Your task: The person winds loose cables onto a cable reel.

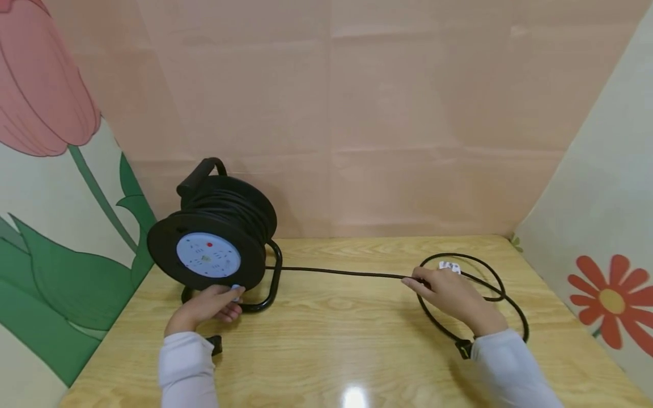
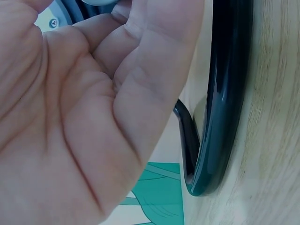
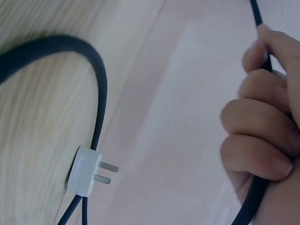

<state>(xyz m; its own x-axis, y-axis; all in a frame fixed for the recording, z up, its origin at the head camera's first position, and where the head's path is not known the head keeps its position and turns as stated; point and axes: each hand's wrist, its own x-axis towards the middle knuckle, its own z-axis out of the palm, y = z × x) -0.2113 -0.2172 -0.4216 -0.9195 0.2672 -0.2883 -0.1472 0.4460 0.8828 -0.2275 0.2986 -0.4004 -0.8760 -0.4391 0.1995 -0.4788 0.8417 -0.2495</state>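
A black cable reel stands upright at the left of the table, with a pale blue socket face turned toward me and cable wound round its drum. My left hand holds the small pale knob low on the reel's face; the left wrist view shows the palm and curled fingers close up. From the reel, a black cable runs taut to the right. My right hand grips this cable, its fingers wrapped round it in the right wrist view. Beyond that hand, a white two-pin plug lies among the loose loops.
The reel's black tubular stand rests on the wood-grain table. Loops of cable spread around my right wrist. A pinkish covered wall rises behind the table, and flower-painted walls flank it.
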